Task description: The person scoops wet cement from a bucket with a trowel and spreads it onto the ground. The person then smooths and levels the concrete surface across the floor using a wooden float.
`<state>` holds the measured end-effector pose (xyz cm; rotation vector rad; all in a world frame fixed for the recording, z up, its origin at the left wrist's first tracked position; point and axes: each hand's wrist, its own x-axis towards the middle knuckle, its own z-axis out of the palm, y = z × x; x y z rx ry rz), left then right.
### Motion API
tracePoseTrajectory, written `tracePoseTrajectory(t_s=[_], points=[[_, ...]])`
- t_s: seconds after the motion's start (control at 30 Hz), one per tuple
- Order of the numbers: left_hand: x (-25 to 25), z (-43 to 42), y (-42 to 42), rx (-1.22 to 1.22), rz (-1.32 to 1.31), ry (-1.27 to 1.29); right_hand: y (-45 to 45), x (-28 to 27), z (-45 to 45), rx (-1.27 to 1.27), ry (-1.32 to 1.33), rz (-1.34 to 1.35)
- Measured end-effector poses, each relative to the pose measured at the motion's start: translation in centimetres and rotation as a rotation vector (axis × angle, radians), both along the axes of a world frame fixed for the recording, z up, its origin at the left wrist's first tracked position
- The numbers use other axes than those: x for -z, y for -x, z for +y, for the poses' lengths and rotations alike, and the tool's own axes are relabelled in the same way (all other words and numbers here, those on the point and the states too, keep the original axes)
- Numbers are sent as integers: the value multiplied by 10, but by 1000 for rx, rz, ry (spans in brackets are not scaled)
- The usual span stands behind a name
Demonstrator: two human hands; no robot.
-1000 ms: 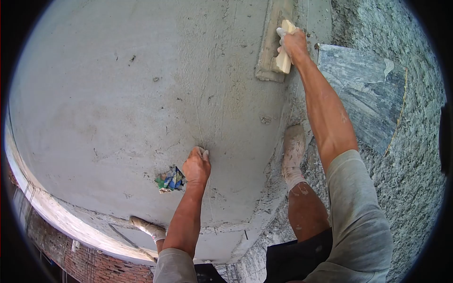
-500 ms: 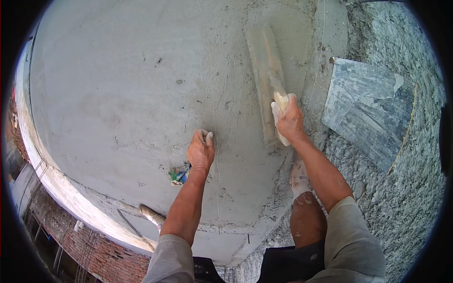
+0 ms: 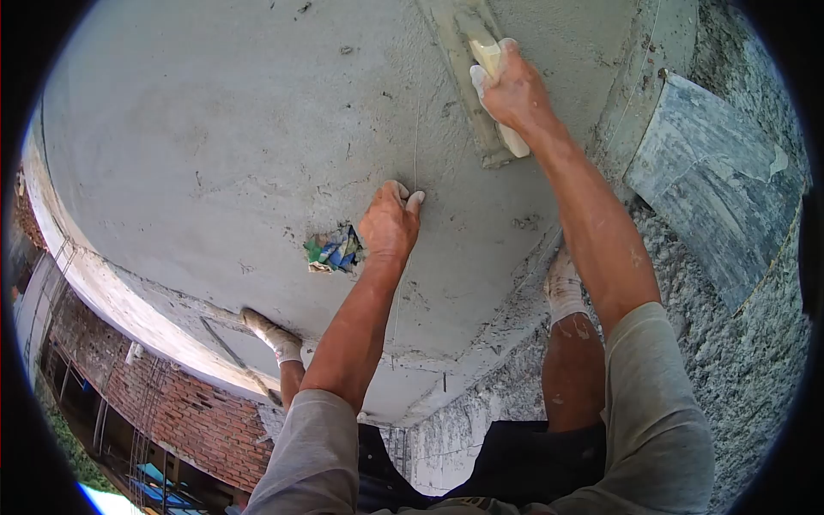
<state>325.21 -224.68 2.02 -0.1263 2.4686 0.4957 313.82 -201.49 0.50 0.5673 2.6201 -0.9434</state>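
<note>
My right hand (image 3: 518,93) grips the pale handle of a long plastering trowel (image 3: 470,103). Its blade lies against the wet grey cement surface (image 3: 257,129), and its far end runs out of the top of the view. Lower and to the left, my left hand (image 3: 391,221) is closed in a pinch on a thin string (image 3: 417,142). The string runs up and down from my fingers across the cement. Beside my left wrist, a crumpled scrap of blue and green wrapper (image 3: 335,251) sits in the cement.
A grey, cement-smeared board (image 3: 721,184) leans on the rough wall (image 3: 687,343) at the right. My feet, one in a stained sock (image 3: 562,287), stand at the surface's edges. Below on the left are a pale ledge (image 3: 103,287) and a brick wall (image 3: 189,408).
My right hand has pushed the trowel upward over the cement. My left hand has moved up and right, leaving the wrapper scrap in fuller view. The camera view has shifted too.
</note>
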Motion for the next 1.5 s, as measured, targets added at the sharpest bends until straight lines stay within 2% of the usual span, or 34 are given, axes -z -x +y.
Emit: tracePoseTrajectory(t_s=[0.13,0.23,0.27,0.33,0.4,0.5,0.57,0.63,0.67,0.7,0.73,0.8,0.87,1.0,1.07,1.17,1.27,1.33,1.4,1.5], points=[[-9,-25,-52,7,-108,33,-43,-9,-63,-307,113,-19],[-35,-54,-90,4,-170,57,-95,-18,-97,-512,159,-93],[-47,-63,-97,-3,-190,68,-117,-19,-99,-559,171,-82],[-68,-84,-103,-36,-264,74,-164,-25,-94,-718,207,-310],[-81,-110,-105,-84,-288,54,-206,-31,-80,-856,151,-325],[-106,-148,-116,-179,-290,42,-207,-44,-51,-765,185,-203],[-118,-171,-130,-273,-295,47,-160,-49,-46,-426,95,-56],[-127,-192,-150,-314,-310,91,-76,-33,-43,-43,-33,-50],[-131,-200,-162,-332,-315,100,-30,-17,-36,61,-27,154],[-134,-208,-173,-348,-318,110,20,-7,-31,223,23,106],[-132,-214,-177,-364,-325,122,65,-34,-43,386,234,30],[-130,-216,-181,-440,-324,89,121,-13,-57,465,474,118],[-131,-215,-186,-497,-337,72,143,-13,-98,308,481,54],[-111,-196,-184,-538,-379,-22,107,-14,-189,-235,-36,-24],[-110,-189,-182,-502,-346,-70,66,-31,-194,-405,103,-162],[-105,-176,-160,-489,-310,-133,-35,-29,-173,-717,64,-191],[-121,-177,-139,-585,-317,-177,-122,-35,-132,-829,65,-300],[-115,-182,-130,-583,-294,-219,-145,-51,-109,-824,77,-265],[-106,-193,-136,-530,-271,-216,-139,-63,-114,-794,44,-221],[-96,-201,-137,-452,-229,-220,-92,-53,-155,-794,-4,74]])
